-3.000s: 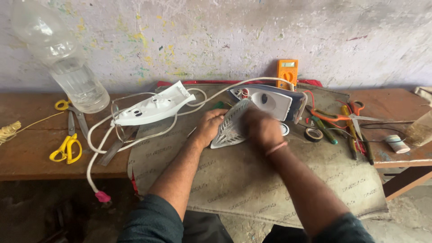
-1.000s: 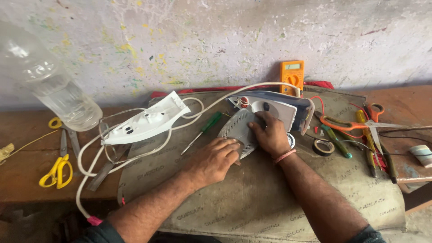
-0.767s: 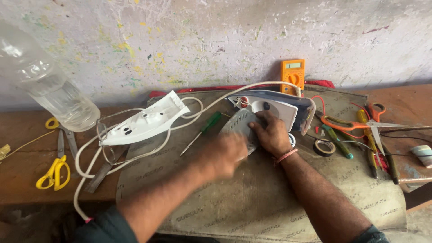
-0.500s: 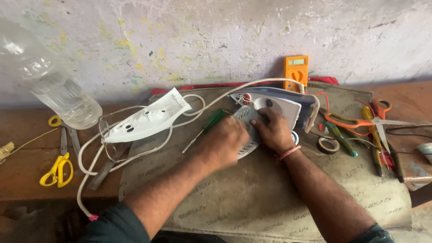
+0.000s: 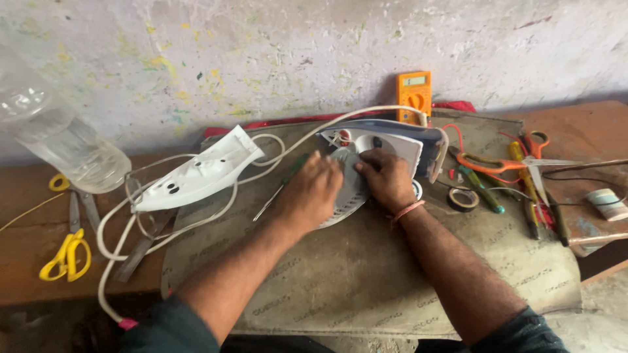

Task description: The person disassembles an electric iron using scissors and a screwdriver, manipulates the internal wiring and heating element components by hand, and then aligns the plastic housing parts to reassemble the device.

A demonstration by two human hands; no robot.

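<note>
So both hands are on the iron [image 5: 386,157], which lies opened up near the back edge of the mat [image 5: 405,287], just in front of the orange meter [image 5: 413,95]. The left hand [image 5: 313,193] is laid flat, fingers together, over the soleplate end, pressing it down. The right hand [image 5: 386,180] has its fingers curled onto the white inner body next to it. Can't tell if it's pinching a screw or anything small, the fingertips are hidden.

My read: this is the stage where the guts are being worked on with the shell off. The white cover [image 5: 196,173] sits apart toward the left edge of the mat, tangled in the cord [image 5: 131,222]. Whatever comes next probably needs one hand to steady the iron while the other goes for a tool.

Around it: a green screwdriver [image 5: 281,189] lies just left of the left hand, partly under it. On the right side there are orange scissors [image 5: 497,160], a tape roll [image 5: 463,199] and a heap of drivers [image 5: 536,196], all near. Yellow scissors [image 5: 65,255] lie well off at the bench's left end, and a clear bottle [image 5: 59,140] looms there too.

In the way: the cord loops right behind the iron, and the tool pile crowds the right side.
</note>
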